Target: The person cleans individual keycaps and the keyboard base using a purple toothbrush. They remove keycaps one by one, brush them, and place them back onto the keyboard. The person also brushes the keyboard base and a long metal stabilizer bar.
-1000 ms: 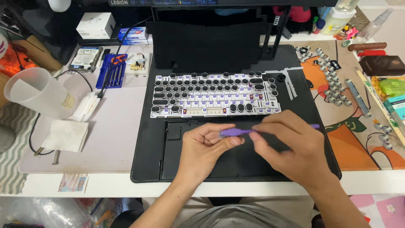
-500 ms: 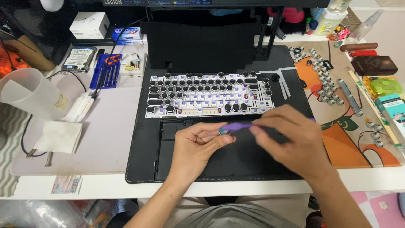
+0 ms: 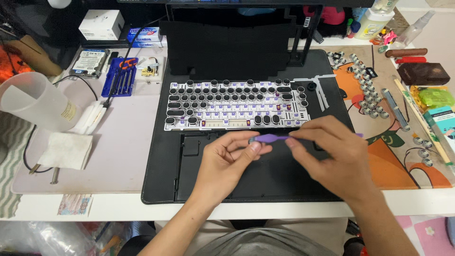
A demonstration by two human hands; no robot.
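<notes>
My right hand (image 3: 332, 156) pinches a thin purple tool (image 3: 271, 138) and holds it level just in front of the keyboard. My left hand (image 3: 226, 163) meets the tool's left tip with thumb and fingers closed on something small and grey that I cannot make out. The keyboard (image 3: 237, 104) has a white plate and many round black keycaps, with some bare switches in its lower rows. It lies on a black mat (image 3: 163, 156). Both hands hover over a black case (image 3: 279, 178) in front of the keyboard.
Several loose round keycaps (image 3: 367, 83) lie scattered on the orange patterned mat at the right. A translucent cup (image 3: 31, 102), a folded white cloth (image 3: 66, 150), a blue tool case (image 3: 121, 76) and a bare hard drive (image 3: 90, 61) sit at the left. A black foam panel (image 3: 232, 47) stands behind the keyboard.
Both hands stay together on the purple tool. They have shifted slightly, and the camera view has moved a little. Nothing was let go.
</notes>
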